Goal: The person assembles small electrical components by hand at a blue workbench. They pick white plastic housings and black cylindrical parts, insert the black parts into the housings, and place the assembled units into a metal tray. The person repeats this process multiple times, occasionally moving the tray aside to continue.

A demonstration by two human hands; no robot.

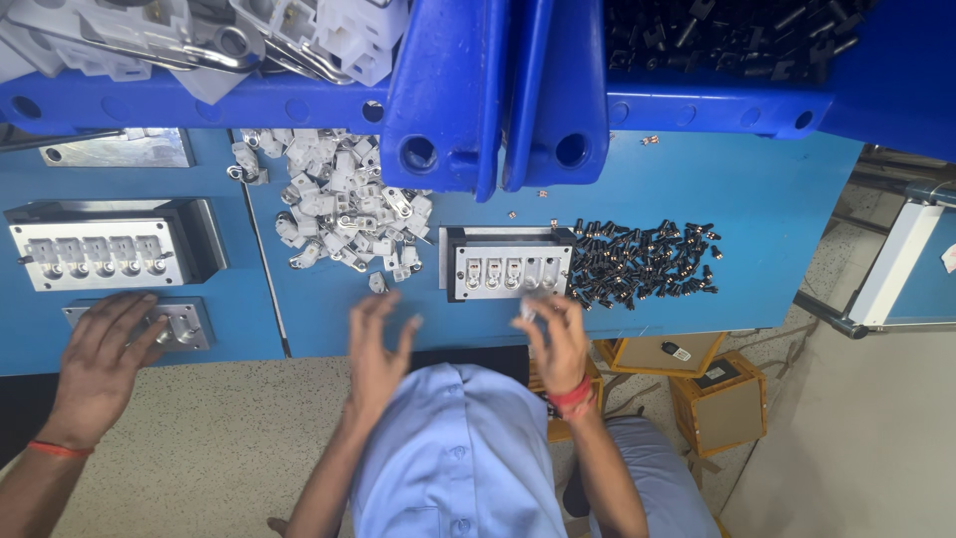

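In the head view, the metal fixture (509, 265) is seen with three of its five slots filled by white parts and the two right slots bare, so the loading is judged a little over half done. Just below the fixture, a small white part (527, 311) is pinched by the right hand (558, 339), while the left hand (376, 349) is held open and empty; white parts (339, 204) lie piled to the fixture's left and black screws (642, 261) to its right.

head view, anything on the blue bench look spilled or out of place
A few small stray parts lie loose on the blue bench, apart from the black screw pile and the white part heap. The fixture block has some slots unfilled. The right hand holds something small; the left hand is blurred.
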